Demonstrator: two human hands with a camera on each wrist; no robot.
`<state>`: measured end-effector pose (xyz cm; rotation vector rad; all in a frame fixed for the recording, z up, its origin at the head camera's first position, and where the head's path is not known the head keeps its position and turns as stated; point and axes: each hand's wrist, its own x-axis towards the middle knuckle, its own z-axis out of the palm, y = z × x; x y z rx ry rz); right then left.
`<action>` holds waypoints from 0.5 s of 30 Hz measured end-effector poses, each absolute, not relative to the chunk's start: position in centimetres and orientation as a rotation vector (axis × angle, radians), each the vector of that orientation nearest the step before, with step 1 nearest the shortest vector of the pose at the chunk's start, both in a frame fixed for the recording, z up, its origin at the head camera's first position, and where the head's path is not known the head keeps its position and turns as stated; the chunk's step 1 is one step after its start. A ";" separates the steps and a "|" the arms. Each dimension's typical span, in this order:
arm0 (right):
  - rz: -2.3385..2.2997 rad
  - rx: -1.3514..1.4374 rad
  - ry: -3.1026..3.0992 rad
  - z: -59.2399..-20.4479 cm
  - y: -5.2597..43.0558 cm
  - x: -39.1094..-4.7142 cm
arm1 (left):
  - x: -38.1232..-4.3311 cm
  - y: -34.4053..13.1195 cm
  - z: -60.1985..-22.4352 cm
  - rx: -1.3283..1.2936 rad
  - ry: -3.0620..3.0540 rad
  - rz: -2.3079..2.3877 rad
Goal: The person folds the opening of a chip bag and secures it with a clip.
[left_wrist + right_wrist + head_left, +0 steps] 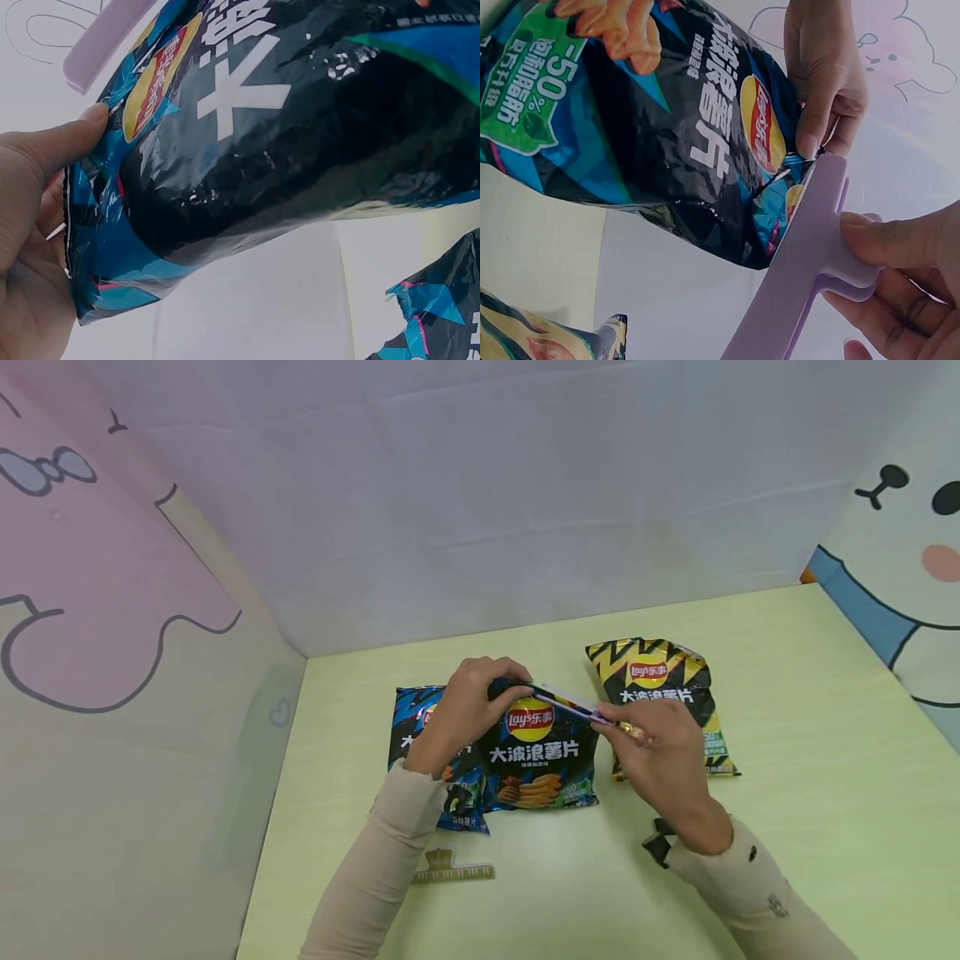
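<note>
A black-and-blue bag of potato chips (536,777) is in the middle of the head view, its top edge folded or gathered. My left hand (476,697) pinches that top edge at its left end, thumb on the printed front in the left wrist view. With thumb and fingers, my right hand (663,756) squeezes the handle tabs of a long purple bag clip (799,251). The clip's bar lies along the bag's top edge, its far end close to the left hand's fingertips in the right wrist view.
Another blue chip bag (468,797) lies to the left, partly behind the left forearm. A yellow-and-black chip bag (652,681) lies at right, beyond the right hand. A gold crown-topped clip (452,870) rests on the pale yellow table (570,893). Fabric walls (525,510) enclose the table's back and sides.
</note>
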<state>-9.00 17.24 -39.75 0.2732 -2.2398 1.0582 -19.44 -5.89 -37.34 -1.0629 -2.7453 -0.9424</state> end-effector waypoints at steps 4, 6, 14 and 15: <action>1.074 0.277 -2.240 -39.7 17.2 -9.3 | -19.4 -5.9 -37.3 -1.073 -2.740 -0.975; 1.081 0.286 -2.238 -39.6 17.1 -9.5 | -19.4 -5.9 -37.3 -1.096 -2.728 -0.980; 1.121 0.250 -2.275 -39.8 16.9 -9.8 | -19.4 -6.6 -37.5 -1.155 -2.634 -1.030; 1.129 0.245 -2.280 -39.9 16.8 -9.9 | -19.4 -6.6 -37.5 -1.154 -2.622 -1.045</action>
